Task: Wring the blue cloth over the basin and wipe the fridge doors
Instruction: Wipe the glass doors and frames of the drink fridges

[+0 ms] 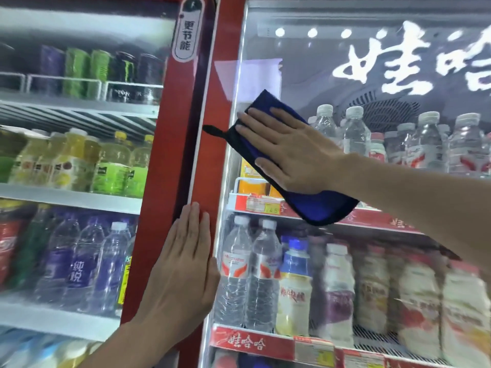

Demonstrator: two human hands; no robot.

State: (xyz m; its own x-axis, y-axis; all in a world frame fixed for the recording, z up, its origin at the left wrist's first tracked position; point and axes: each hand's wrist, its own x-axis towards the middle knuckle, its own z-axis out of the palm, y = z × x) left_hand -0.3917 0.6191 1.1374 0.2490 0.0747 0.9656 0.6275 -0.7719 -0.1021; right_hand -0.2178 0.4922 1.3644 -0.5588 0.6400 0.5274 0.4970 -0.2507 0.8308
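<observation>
The blue cloth, folded and edged in black with a small hanging loop, lies flat against the glass of the right fridge door. My right hand presses it there with straight, spread fingers, near the door's left edge. My left hand rests flat with straight fingers on the red frame between the two doors. The left fridge door is beside it. No basin is in view.
Both fridges are full of drink bottles and cans on shelves behind the glass. The right door bears large white characters. A white oval sticker sits at the top of the red frame. Red price strips line the right fridge's shelves.
</observation>
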